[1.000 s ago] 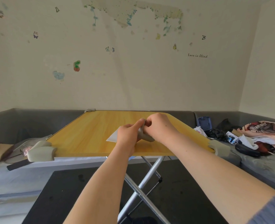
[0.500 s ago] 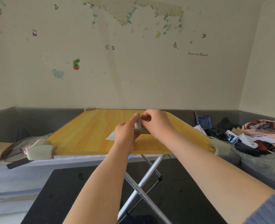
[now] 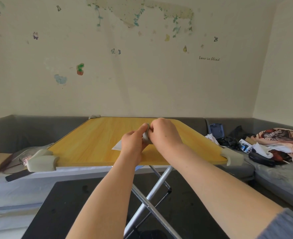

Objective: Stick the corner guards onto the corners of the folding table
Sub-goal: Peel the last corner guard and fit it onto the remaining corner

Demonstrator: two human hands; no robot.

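My left hand [image 3: 132,144] and my right hand [image 3: 164,133] meet above the middle of the surface [image 3: 94,144], both curled around one small grey corner guard [image 3: 146,135] pinched between them. Only a narrow strip of that guard shows between my thumbs and fingers; it looks soft, pale grey-beige and rounded, but its full shape is hidden by my knuckles, and I cannot tell whether any backing is on it. Just at 7 o'clock of my left hand a white pointed bit of paper [image 3: 117,146] lies on the wood, partly covered by my wrist.

The surface is a yellow wood-grain folding top on crossed silver metal legs [image 3: 152,190]. A fitted corner guard [image 3: 42,161] wraps the near corner at 9 o'clock, chunky and matte grey-beige with rounded edges. Another fitted guard [image 3: 232,156] covers the near corner at 3 o'clock. A third guard [image 3: 94,116] sits on the far corner at 11 o'clock, small and hard to make out. The far corner at 1 o'clock shows bare wood.

At 3 o'clock a grey sofa [image 3: 271,175] carries a heap of cloth and small items too jumbled to name. My right sleeve is cut off by the frame edge at 5 o'clock.
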